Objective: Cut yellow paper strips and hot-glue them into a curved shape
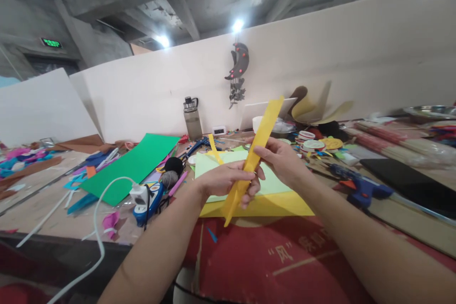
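A long yellow paper strip (265,121), folded lengthwise, slants from lower left to upper right above the table. My left hand (224,180) is closed round its lower part, fingers wrapped under it. My right hand (281,159) pinches the strip just above, thumb on top. Beneath both hands lie a light green sheet (270,183) and a yellow sheet (281,205) stacked on a red mat (270,261).
A green sheet (133,166), a power strip with white cable (140,194), paper scraps and a water bottle (193,118) sit to the left. A blue glue gun (359,187), a dark tablet (416,185) and round paper pieces (315,144) lie to the right. A white partition stands behind.
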{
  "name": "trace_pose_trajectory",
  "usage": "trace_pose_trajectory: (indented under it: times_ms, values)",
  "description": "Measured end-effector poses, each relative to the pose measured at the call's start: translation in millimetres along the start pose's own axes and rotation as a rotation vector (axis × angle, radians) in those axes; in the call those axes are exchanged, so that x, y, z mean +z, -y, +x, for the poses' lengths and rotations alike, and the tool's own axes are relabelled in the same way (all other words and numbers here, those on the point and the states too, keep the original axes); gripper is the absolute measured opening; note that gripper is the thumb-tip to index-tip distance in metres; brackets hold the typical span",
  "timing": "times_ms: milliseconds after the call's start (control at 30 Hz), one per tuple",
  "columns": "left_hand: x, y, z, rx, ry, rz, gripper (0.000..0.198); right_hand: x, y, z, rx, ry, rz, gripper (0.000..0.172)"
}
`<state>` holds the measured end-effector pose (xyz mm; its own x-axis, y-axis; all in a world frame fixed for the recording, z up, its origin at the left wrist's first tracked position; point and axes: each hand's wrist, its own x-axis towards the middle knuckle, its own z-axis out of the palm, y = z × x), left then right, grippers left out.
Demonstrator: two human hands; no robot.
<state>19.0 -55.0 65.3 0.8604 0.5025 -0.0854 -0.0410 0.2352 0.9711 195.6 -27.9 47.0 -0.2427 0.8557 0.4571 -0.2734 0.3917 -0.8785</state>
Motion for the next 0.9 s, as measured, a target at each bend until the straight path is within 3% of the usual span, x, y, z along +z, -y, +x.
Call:
trace_pose_trajectory:
  times_ms: [100,233,333,533,700,833,900]
  values:
    - [1.6,7,9,0.032,-0.078,0.052,0.03,-4,-1,2,0.021,-0.114,-0.028,0.028]
    - [7.0,11,19,0.153,-0.336,0.23,0.035,-5,-5,4,0.038,-0.175,-0.094,0.028]
    - [9.9,11,21,0.175,-0.454,0.32,0.034,-5,-2,5,0.056,-0.192,-0.091,0.03]
    - [2.6,3,10,0.039,-0.37,0.37,0.033,-15,9,10,0.08,-0.272,0.025,0.033]
    - [-0.7,2,8,0.032,-0.416,0.481,0.038,-20,2,11,0.069,-0.365,-0.046,0.03]
    - [2.4,7,14,0.05,-0.426,0.344,0.047,-14,2,7,0.048,-0.407,-0.202,0.029]
    - [2.4,8,15,0.045,-0.447,0.292,0.046,-11,5,5,0.046,-0.355,-0.174,0.031]
